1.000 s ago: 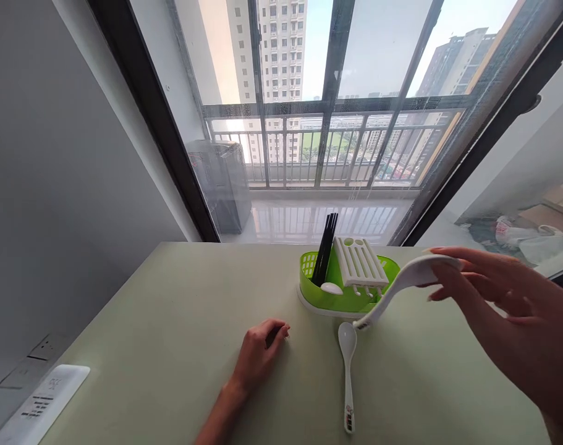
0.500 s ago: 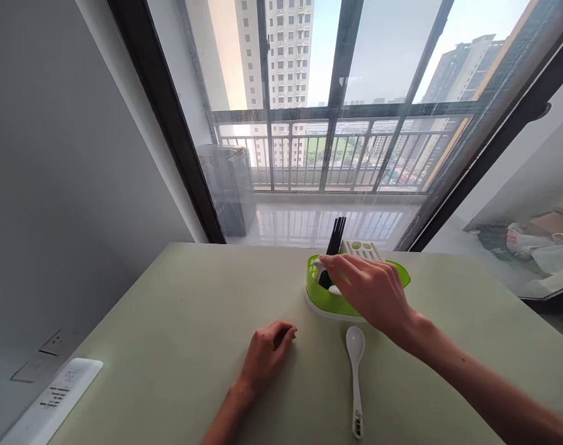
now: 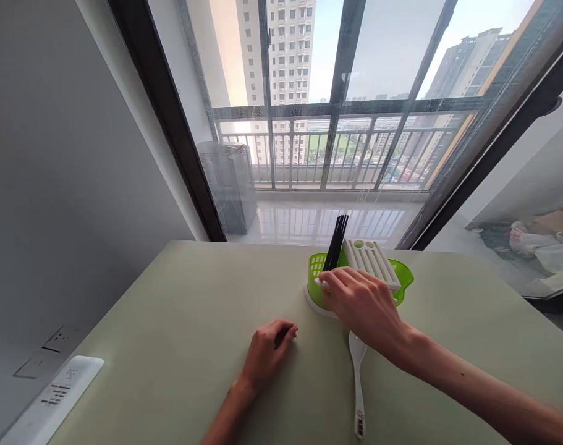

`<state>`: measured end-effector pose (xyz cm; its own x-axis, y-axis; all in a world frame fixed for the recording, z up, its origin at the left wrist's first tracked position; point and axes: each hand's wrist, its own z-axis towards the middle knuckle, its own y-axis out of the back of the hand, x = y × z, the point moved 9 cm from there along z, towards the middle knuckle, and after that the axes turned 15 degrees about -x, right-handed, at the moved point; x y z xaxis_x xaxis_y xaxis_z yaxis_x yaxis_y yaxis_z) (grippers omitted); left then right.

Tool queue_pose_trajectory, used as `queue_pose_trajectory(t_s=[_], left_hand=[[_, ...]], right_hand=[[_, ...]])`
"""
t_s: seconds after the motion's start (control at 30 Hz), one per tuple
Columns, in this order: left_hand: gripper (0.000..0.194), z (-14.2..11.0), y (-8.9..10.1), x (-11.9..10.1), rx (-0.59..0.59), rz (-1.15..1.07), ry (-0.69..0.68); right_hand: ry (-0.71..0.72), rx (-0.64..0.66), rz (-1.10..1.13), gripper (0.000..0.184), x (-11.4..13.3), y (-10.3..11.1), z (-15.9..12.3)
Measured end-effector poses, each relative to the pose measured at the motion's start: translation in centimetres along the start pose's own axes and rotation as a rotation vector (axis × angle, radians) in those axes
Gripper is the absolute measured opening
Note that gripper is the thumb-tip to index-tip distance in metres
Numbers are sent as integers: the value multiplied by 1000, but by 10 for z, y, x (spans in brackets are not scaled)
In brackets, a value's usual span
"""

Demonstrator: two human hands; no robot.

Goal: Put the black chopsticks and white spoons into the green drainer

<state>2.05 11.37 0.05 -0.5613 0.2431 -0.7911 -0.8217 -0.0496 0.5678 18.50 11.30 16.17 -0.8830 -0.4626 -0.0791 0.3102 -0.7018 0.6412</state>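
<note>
Head: right hand (image 3: 367,306), grip pinching white spoon (image 3: 323,284), has lowered at green caddy (image 3: 316,295); left hand (image 3: 268,353) loosely curled.

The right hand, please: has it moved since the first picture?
Yes, leftward: the right hand was off the right end of the green cutlery holder; now it is at the holder's front.

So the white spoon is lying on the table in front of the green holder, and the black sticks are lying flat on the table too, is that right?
Not quite: the black sticks aren't flat on the table. The head view shows them standing at a slant in the green holder. The white spoon does lie in front of it.
</note>
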Motion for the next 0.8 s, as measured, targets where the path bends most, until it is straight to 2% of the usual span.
queue_pose_trajectory(t_s=[0.13, 0.3, 0.43, 0.53, 0.67, 0.73, 0.8], left_hand=[[39, 0, 0, 1, -4, 6, -2], [39, 0, 0, 1, -2, 2, -4], [40, 0, -1, 1, -2, 7, 3], [40, -1, -1, 2, -3, 14, 8], [40, -2, -1, 4, 6, 22, 9], [38, -3, -1, 3, -2, 30, -4], [35, -4, -3, -1, -13, 44, -33]], right_hand=[[21, 42, 18, 18, 3, -2, -3], [3, 54, 82, 18, 1, 6, -7], [-48, 46, 165, 28, -9, 23, -10], [-92, -43, 284, 28, -19, 47, -17], [-197, -184, 374, 23, -43, 75, -53], [-314, -172, 359, 15, -62, 73, -85], [-479, -96, 337, 14, -85, 59, -125]])
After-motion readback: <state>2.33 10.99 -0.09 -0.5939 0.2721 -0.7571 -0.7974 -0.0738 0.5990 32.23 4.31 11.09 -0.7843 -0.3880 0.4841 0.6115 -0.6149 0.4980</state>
